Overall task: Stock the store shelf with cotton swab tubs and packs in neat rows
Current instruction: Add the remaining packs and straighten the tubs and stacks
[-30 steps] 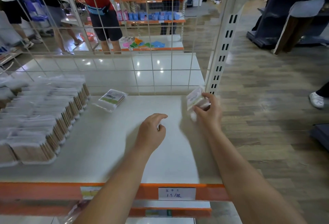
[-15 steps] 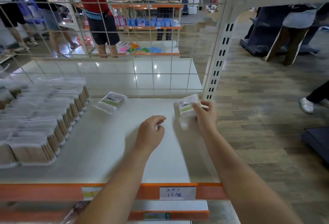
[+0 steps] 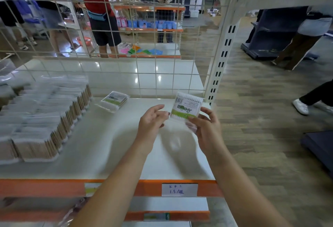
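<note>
While pinched — pack (image 3: 186, 108) seemingly upright

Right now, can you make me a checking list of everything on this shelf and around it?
Surface: white shelf with an orange front rail and a handwritten price tag.
Job's things: one swab pack held up above the shelf; a second swab pack lying flat near the back; rows of wooden-stick swab packs at the left.
Clutter: nothing seen.
Grips: right hand grips the held pack's lower corner; left hand is open beside it, and contact cannot be told.
Cables: nothing seen.
Surroundings: wire grid panel behind the shelf, people standing beyond it, wood-look floor at the right.
</note>
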A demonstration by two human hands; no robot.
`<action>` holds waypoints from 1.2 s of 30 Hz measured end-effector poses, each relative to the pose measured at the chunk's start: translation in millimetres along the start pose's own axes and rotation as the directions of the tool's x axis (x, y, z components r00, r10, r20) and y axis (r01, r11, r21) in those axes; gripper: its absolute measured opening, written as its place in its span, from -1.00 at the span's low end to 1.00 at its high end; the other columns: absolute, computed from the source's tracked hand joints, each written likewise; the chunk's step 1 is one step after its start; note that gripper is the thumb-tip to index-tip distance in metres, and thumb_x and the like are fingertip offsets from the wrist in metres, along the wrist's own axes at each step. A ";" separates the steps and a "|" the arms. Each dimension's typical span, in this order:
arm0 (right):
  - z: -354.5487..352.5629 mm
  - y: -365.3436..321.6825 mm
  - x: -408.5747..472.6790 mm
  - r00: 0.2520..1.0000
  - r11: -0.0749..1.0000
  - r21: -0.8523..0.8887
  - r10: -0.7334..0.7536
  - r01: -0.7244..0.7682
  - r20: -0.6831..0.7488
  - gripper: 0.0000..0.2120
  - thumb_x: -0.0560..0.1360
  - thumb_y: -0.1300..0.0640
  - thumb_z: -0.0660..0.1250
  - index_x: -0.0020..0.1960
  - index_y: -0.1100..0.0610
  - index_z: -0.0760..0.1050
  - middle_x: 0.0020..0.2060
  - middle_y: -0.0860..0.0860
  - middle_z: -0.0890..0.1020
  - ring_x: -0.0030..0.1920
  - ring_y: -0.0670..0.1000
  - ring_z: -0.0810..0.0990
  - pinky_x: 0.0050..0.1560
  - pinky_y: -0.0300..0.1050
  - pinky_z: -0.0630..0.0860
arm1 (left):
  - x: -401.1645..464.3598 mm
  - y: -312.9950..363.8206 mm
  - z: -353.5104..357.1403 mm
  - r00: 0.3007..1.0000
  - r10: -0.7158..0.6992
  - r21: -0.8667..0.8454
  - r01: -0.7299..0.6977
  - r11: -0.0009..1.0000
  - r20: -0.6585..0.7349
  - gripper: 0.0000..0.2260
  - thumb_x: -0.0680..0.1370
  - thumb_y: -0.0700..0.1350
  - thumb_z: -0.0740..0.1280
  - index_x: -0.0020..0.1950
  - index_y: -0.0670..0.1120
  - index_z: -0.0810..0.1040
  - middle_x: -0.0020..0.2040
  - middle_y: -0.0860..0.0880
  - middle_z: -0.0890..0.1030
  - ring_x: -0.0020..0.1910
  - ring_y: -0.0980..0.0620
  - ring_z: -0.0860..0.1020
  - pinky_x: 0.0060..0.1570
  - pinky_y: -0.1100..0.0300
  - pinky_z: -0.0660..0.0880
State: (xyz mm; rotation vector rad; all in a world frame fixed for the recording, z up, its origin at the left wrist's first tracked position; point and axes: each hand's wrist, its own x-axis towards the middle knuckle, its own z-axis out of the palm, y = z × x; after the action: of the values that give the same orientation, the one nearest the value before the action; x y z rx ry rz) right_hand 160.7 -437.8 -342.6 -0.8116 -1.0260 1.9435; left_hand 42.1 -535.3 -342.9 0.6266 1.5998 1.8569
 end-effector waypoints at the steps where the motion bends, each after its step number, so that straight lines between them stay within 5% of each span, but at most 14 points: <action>1: 0.2 0.3 -5.9 0.999 1.000 0.018 -0.006 0.006 0.031 -0.61 0.38 0.52 0.28 0.08 0.15 0.40 -0.10 0.18 0.57 -0.14 0.15 0.61 -0.15 -0.09 0.58 | -4.3 2.1 1.9 1.000 -0.003 -0.018 0.004 1.000 0.019 -0.79 0.45 -0.14 0.40 0.04 0.05 0.51 -0.13 0.01 0.63 -0.08 0.07 0.57 -0.06 0.19 0.47; 5: 3.7 -2.2 -22.0 0.993 0.999 0.040 -0.031 0.026 0.110 -0.61 0.39 0.51 0.29 0.13 0.19 0.40 -0.12 0.15 0.59 -0.14 0.11 0.64 -0.15 -0.11 0.58 | -18.4 3.2 6.3 0.998 0.019 -0.070 -0.015 0.997 0.063 -0.74 0.45 -0.20 0.40 0.09 0.02 0.52 -0.14 0.03 0.66 -0.06 0.01 0.59 0.01 0.08 0.49; 10: 1.3 -3.8 -27.9 0.989 0.997 0.009 -0.076 0.075 0.128 -0.58 0.33 0.44 0.36 0.11 0.14 0.43 -0.11 0.11 0.60 -0.10 0.10 0.60 -0.12 -0.13 0.53 | -26.3 11.9 11.0 0.996 0.082 -0.105 -0.078 0.991 0.038 -0.66 0.36 -0.23 0.43 0.11 -0.03 0.53 -0.17 -0.06 0.63 -0.16 0.03 0.58 -0.08 0.20 0.51; 16: -8.2 -13.4 -29.7 0.970 0.973 -0.160 -0.131 0.165 0.203 -0.58 0.26 0.13 0.39 0.11 -0.01 0.46 -0.04 -0.01 0.56 -0.07 -0.12 0.57 -0.17 -0.37 0.49 | -25.8 39.1 1.5 0.980 0.193 0.128 -0.196 0.972 0.042 -0.69 0.43 -0.27 0.42 0.05 0.08 0.56 -0.18 0.05 0.62 -0.19 0.17 0.59 -0.20 0.38 0.49; 22: -9.8 -13.5 -34.9 0.920 0.919 -0.354 -0.024 0.174 0.391 -0.75 0.34 0.32 0.46 -0.02 0.13 0.59 -0.14 0.09 0.65 -0.10 0.06 0.59 -0.06 -0.11 0.52 | -32.6 39.5 5.1 0.974 0.144 0.185 -0.176 0.967 0.177 -0.68 0.40 -0.23 0.45 0.08 0.07 0.58 -0.06 0.01 0.66 -0.12 0.10 0.64 -0.15 0.27 0.54; 29: -11.7 -19.9 -42.1 0.945 0.987 -0.123 -0.057 0.102 0.323 -0.87 0.33 0.28 0.37 -0.13 0.19 0.49 -0.27 0.02 0.61 -0.23 0.01 0.57 -0.28 -0.24 0.51 | -41.6 21.6 12.9 0.985 -0.033 -0.135 0.056 0.989 0.168 -0.70 0.30 -0.17 0.45 0.02 -0.07 0.57 -0.08 -0.06 0.66 -0.06 -0.04 0.63 -0.10 0.14 0.56; 36: -13.3 -19.1 -47.6 0.963 0.996 -0.041 -0.069 0.083 0.261 -0.79 0.27 0.23 0.39 -0.10 0.19 0.50 -0.20 0.06 0.61 -0.17 0.01 0.61 -0.19 -0.17 0.57 | -52.5 12.2 21.4 0.985 -0.070 -0.152 0.094 0.984 0.158 -0.75 0.29 -0.14 0.44 -0.05 -0.11 0.60 -0.11 -0.06 0.68 -0.04 -0.05 0.62 0.05 0.02 0.53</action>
State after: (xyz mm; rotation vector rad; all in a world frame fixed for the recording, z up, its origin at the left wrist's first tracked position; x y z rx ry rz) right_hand 201.2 -466.3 -324.1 -0.5449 -1.2477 1.9997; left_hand 92.4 -558.5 -325.8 0.6068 1.3452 1.8083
